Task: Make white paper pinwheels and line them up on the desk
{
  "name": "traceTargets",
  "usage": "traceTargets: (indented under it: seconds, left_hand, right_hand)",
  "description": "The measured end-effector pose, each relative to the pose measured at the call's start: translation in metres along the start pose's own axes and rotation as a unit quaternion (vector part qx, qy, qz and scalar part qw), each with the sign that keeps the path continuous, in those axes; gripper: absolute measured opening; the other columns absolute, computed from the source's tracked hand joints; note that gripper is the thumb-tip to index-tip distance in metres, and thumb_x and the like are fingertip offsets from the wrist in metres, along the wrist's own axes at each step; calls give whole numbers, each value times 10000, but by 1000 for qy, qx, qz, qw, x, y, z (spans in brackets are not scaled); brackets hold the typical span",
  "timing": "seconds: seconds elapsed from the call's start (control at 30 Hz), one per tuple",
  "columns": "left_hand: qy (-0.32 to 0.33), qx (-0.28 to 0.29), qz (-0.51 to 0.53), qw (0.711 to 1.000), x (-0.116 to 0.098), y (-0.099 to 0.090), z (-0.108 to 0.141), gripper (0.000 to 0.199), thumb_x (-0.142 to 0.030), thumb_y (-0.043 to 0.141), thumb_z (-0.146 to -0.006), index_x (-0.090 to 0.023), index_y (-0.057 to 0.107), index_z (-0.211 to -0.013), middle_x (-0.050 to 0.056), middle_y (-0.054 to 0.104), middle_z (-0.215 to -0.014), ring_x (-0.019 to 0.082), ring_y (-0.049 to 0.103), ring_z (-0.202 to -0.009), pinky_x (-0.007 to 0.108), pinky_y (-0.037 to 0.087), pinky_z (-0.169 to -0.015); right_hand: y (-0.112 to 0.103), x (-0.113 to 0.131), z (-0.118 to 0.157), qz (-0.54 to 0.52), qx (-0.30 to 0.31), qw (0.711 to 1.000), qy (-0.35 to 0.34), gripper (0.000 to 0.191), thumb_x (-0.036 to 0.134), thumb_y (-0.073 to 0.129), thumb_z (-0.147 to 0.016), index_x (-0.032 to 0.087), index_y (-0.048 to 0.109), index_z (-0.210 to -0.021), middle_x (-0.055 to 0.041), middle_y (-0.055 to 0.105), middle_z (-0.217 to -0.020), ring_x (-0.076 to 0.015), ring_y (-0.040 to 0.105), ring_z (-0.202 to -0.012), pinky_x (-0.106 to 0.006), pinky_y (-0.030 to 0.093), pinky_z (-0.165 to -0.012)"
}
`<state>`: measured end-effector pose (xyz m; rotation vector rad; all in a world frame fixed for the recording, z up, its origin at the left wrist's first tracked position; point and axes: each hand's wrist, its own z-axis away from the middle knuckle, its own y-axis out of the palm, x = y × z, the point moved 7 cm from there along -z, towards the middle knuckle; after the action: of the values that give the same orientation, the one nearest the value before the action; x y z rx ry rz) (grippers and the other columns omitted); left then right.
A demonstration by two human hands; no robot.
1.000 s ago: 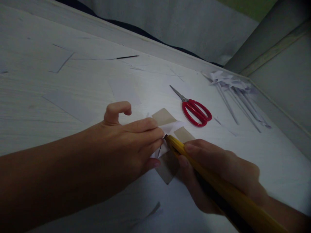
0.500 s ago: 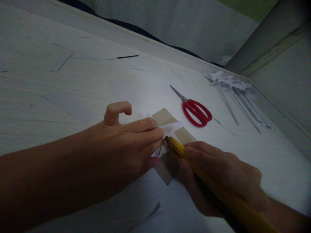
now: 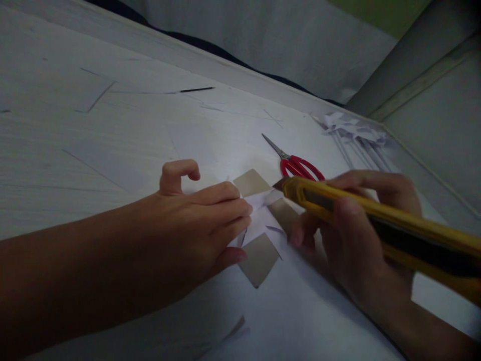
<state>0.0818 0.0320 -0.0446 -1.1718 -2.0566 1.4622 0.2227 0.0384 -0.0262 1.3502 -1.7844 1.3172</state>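
Observation:
My left hand (image 3: pixel 210 215) presses its fingertips and thumb onto a small white paper piece (image 3: pixel 259 218), pinning it down; one finger is curled up and off it. Grey-beige card (image 3: pixel 259 260) shows in several patches around and under the paper. How the card and paper are joined is hidden. In my right hand (image 3: pixel 361 240) is a yellow utility knife (image 3: pixel 330 195), gripped between thumb and fingers. Its blade (image 3: pixel 281 183) points left, over the paper's upper right edge; contact cannot be made out. Below the knife, a loose sliver of the paper stands out near the card.
Red-handled scissors (image 3: pixel 295 164) lie just beyond the knife, partly behind it. White paper shapes on thin sticks (image 3: pixel 353 130) are at the back right. A black pen refill (image 3: pixel 197 89) and paper sheets (image 3: pixel 101 163) lie on the white table. A raised ledge (image 3: pixel 225 67) borders its back.
My right hand has lifted the knife away from the left fingertips and swung it up and right, uncovering more card and paper. My left hand has stayed nearly in place.

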Motion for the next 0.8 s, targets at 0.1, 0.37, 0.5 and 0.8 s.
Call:
traceTargets:
  seconds: [0.1,0.37,0.5,0.8]
  left_hand:
    - [3,0,2,1000,0,0,-1,235,-271,360,-806,-234,592,-830,-14,628,-801,166,521,-743,386,271,-840]
    - [8,-6,-16,1000,3,3,4,232,-342,355,-794,-263,573,-803,-41,614,-801,166,515,-782,379,202,-904]
    - [12,-4,-21,1000,3,6,4,296,-339,281,-816,-251,562,-843,-42,605,-844,161,507,-827,355,209,-904]
    - [19,20,-24,999,3,9,3,257,-336,318,-810,-267,558,-871,-51,599,-915,163,488,-909,320,233,-890]
  right_hand:
    - [-3,-17,-18,-115,3,991,68,151,225,483,-771,233,485,-922,2,579,-763,-104,580,-687,-246,481,-667]
    - [27,-36,-17,-225,82,946,220,172,342,543,-689,172,517,-692,56,456,-456,-45,390,-390,-158,306,-350]
    - [34,-40,-13,-247,83,933,248,169,280,527,-719,182,439,-614,67,425,-393,-40,345,-339,-149,246,-317]
    - [33,-46,-12,-196,96,937,273,218,323,550,-708,193,438,-575,28,491,-430,-64,381,-333,-183,259,-297]
